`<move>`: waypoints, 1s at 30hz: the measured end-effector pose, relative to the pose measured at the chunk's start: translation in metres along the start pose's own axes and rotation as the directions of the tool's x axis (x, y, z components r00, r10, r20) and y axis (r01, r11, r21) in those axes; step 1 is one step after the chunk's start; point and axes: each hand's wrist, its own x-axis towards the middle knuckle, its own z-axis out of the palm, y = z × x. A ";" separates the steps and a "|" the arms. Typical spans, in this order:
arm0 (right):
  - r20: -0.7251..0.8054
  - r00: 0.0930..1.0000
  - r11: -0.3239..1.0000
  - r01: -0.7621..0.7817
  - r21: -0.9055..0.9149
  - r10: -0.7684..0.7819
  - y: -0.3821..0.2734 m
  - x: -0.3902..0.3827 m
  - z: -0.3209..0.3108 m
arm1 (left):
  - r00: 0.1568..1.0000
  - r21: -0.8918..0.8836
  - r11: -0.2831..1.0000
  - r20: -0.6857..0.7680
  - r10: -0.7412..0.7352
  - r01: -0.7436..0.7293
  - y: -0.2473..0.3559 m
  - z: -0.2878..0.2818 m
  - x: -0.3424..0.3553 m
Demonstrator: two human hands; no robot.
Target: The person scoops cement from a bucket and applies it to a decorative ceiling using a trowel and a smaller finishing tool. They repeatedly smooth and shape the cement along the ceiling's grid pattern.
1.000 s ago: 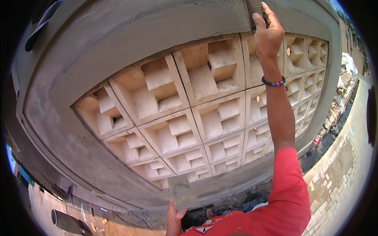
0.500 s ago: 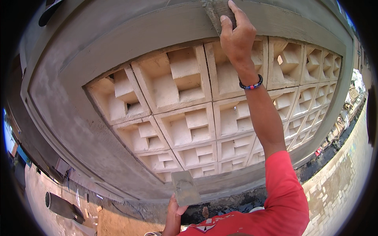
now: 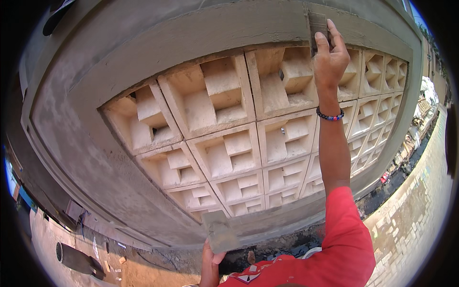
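Note:
My right hand is raised high and closed round a plastering float, a dark rectangular tool whose face lies against the wet grey plaster band. The band runs above a panel of cream breeze blocks with square recesses. A beaded bracelet circles my right wrist. Low down, near the panel's bottom edge, my left hand grips a flat grey rectangular board smeared with mortar. Its fingers are partly hidden behind the board.
Smooth grey plaster frames the panel on the left. A dark wet gutter runs along the wall's foot. A dark cylindrical container lies on the ground at lower left. Brick paving and heaped rubble are at right.
My right hand has slid the float to the right along the plaster band. My left hand and the board have shifted only slightly.

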 end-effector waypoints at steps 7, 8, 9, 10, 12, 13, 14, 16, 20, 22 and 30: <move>-0.078 0.996 0.969 0.014 -0.247 -0.034 0.058 0.029 -0.032 | 0.999 0.014 0.999 0.022 -0.037 0.036 0.001 0.004 0.005; -0.048 0.998 0.975 0.036 -0.218 -0.047 0.047 0.015 -0.018 | 0.999 0.029 0.999 0.014 -0.034 0.033 0.000 0.005 0.005; -0.018 0.998 0.980 0.060 -0.188 -0.064 0.032 0.001 -0.001 | 0.999 0.043 0.999 0.008 -0.031 0.030 -0.001 0.006 0.005; 0.024 0.993 0.980 0.114 -0.163 -0.112 0.018 -0.014 0.017 | 1.000 0.049 0.998 0.004 -0.028 0.028 -0.002 0.009 0.004; 0.117 0.975 0.974 0.201 -0.104 -0.189 -0.013 -0.046 0.052 | 1.000 0.050 0.998 0.002 -0.029 0.029 -0.003 0.015 0.005; 0.166 0.961 0.970 0.233 -0.070 -0.219 -0.028 -0.061 0.068 | 0.999 0.047 0.998 0.005 -0.033 0.033 -0.004 0.017 0.006; 0.230 0.946 0.970 0.242 -0.030 -0.229 -0.042 -0.076 0.082 | 0.999 0.033 0.999 0.006 -0.038 0.037 -0.005 0.018 0.008; 0.433 0.876 0.977 0.172 0.129 -0.212 -0.067 -0.102 0.098 | 0.999 0.006 0.999 0.006 -0.042 0.042 -0.008 0.015 0.009; 0.559 0.829 0.880 -0.257 0.400 -0.012 -0.069 -0.104 0.081 | 0.999 -0.029 1.000 -0.039 -0.004 0.002 -0.011 0.002 0.011; 0.592 0.766 0.604 -0.602 0.522 0.252 -0.061 -0.070 0.045 | 0.999 -0.056 0.998 -0.034 0.011 -0.013 -0.013 -0.019 0.010; 0.065 0.859 0.607 -0.411 0.680 0.508 0.101 0.105 -0.144 | 0.997 0.022 1.000 -0.080 -0.003 0.005 -0.024 -0.004 0.022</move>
